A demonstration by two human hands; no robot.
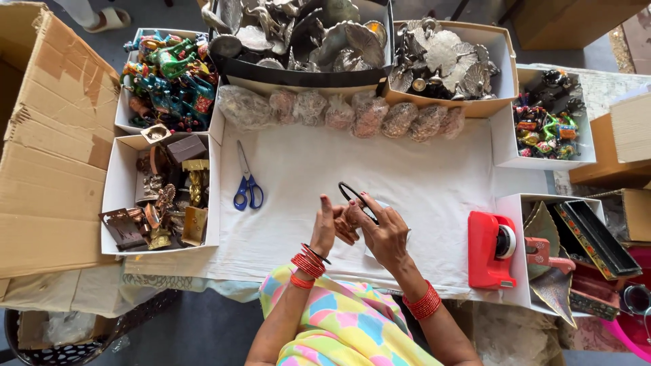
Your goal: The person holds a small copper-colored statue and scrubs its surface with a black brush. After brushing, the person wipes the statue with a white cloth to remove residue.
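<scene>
Fingers (371, 205) of the right hand (385, 234) pinch the black scissors (355, 198).

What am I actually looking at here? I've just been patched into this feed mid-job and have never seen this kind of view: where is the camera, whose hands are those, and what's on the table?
There is one picture, taken by a camera worn on the person's head, looking straight down at their own two bare hands. No machine is involved.

The left hand and the right hand meet over a white cloth that covers the work surface. Between them they hold a small brownish item; what it is cannot be made out. The right hand's grip also carries a thin black loop, perhaps a band.

On the cloth lie blue-handled scissors, a red tape dispenser and a row of plastic-wrapped bundles. Around the edges stand open boxes of small figurines: painted ones, brass-coloured ones and silver metal pieces.
</scene>
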